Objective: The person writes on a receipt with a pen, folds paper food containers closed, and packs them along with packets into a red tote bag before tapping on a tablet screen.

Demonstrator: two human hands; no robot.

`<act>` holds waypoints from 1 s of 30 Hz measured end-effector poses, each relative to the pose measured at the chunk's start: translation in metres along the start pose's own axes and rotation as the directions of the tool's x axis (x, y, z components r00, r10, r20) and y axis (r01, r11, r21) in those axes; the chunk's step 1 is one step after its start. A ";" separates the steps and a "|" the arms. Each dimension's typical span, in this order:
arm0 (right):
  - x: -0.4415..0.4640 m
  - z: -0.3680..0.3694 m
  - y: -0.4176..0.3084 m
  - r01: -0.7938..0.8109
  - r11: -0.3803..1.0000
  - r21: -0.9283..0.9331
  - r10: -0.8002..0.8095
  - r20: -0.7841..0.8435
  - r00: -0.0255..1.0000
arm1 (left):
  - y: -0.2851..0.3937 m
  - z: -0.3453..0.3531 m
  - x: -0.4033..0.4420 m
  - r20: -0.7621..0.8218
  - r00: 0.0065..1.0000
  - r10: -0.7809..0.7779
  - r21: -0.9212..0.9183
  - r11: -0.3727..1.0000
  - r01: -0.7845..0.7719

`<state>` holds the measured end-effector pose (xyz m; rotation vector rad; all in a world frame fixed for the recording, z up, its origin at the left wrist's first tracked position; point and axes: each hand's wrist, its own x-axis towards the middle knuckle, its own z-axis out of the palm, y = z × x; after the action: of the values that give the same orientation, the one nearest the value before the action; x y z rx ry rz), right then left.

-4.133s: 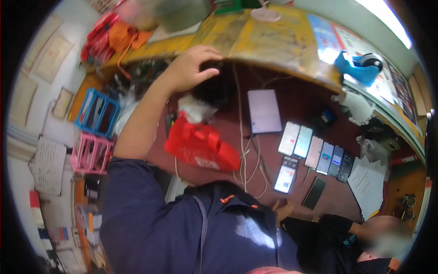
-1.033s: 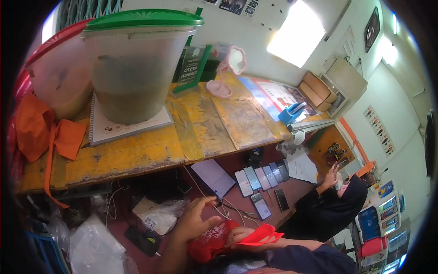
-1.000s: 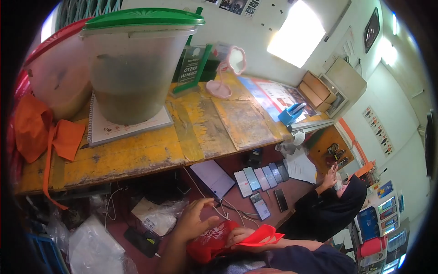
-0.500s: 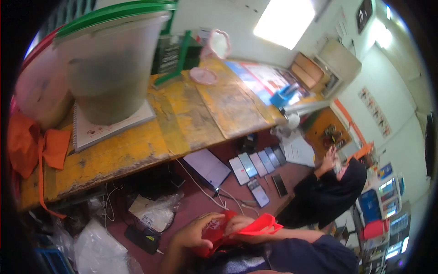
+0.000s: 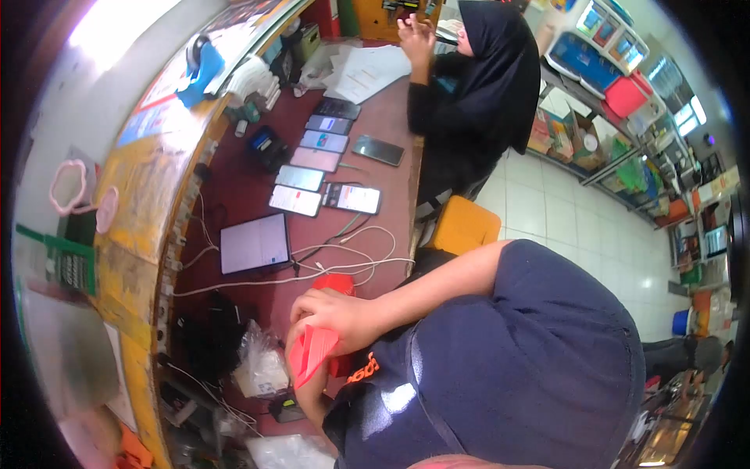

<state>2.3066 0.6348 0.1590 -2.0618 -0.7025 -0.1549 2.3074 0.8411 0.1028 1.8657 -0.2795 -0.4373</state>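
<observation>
Low in the head view, my two hands meet over a red folded sheet-like item (image 5: pixel 316 352). Its exact kind I cannot make out. My right hand (image 5: pixel 337 316), reaching in from the right, is closed on it with bent fingers. A red flap sticks out below that hand, and more red shows above it. My left hand (image 5: pixel 311 384) is beneath the flap, holding the same item from the other side; its fingers are mostly hidden. A tablet (image 5: pixel 255 244) lies on the reddish tabletop (image 5: pixel 375 254) just beyond my hands, with white cables (image 5: pixel 367 262) beside it.
Several phones (image 5: pixel 316 160) lie in a row, with papers (image 5: pixel 371 72) farther off. A person (image 5: pixel 476 94) in black sits at the far side, hands raised. A plastic-wrapped packet (image 5: pixel 262 367) is near my hands. A yellow wooden shelf (image 5: pixel 148 258) runs along the left.
The view has swung round and down, with the shelf now at the left and more of my torso showing. My right hand now covers more of the red item and my left hand.
</observation>
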 end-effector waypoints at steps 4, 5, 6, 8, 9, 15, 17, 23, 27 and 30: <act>-0.019 -0.018 0.009 0.061 0.995 0.084 -0.053 -0.090 0.995 | -0.014 0.005 0.003 0.026 0.996 0.090 -0.095 0.992 -0.087; -0.022 -0.022 0.011 0.026 0.994 0.104 -0.017 -0.085 0.996 | -0.011 0.005 0.004 0.031 0.993 0.113 -0.099 0.989 -0.109; -0.024 -0.026 0.014 -0.001 0.992 0.125 0.009 -0.069 0.998 | -0.006 0.004 0.004 0.036 0.990 0.139 -0.090 0.987 -0.135; -0.030 -0.026 0.019 -0.022 0.993 0.117 0.027 -0.039 0.999 | 0.013 0.002 0.004 0.051 0.976 0.212 -0.020 0.977 -0.211; -0.032 -0.027 0.018 -0.034 0.990 0.137 0.037 -0.016 0.999 | 0.031 0.000 0.003 0.057 0.973 0.222 -0.003 0.975 -0.222; -0.026 -0.037 0.007 -0.096 0.982 0.161 0.077 0.122 0.989 | 0.038 0.002 -0.006 -0.017 0.991 0.130 -0.032 0.991 -0.131; -0.022 -0.035 0.005 -0.079 0.986 0.148 0.062 0.121 0.991 | 0.045 0.000 -0.009 -0.003 0.968 0.251 0.106 0.963 -0.249; -0.020 -0.028 0.007 -0.030 0.989 0.144 0.014 0.114 0.993 | 0.042 0.000 -0.011 -0.037 0.957 0.287 0.146 0.949 -0.279; -0.023 -0.023 0.014 0.007 0.994 0.108 -0.020 0.122 0.992 | 0.039 0.003 -0.014 -0.078 0.981 0.176 0.027 0.984 -0.175; -0.021 -0.029 0.013 0.006 0.993 0.116 -0.021 0.129 0.991 | 0.032 0.003 -0.012 -0.087 0.986 0.145 0.019 0.989 -0.144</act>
<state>2.3012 0.5975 0.1580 -1.9697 -0.7868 0.0131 2.2964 0.8331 0.1341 1.8571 -0.3554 -0.2537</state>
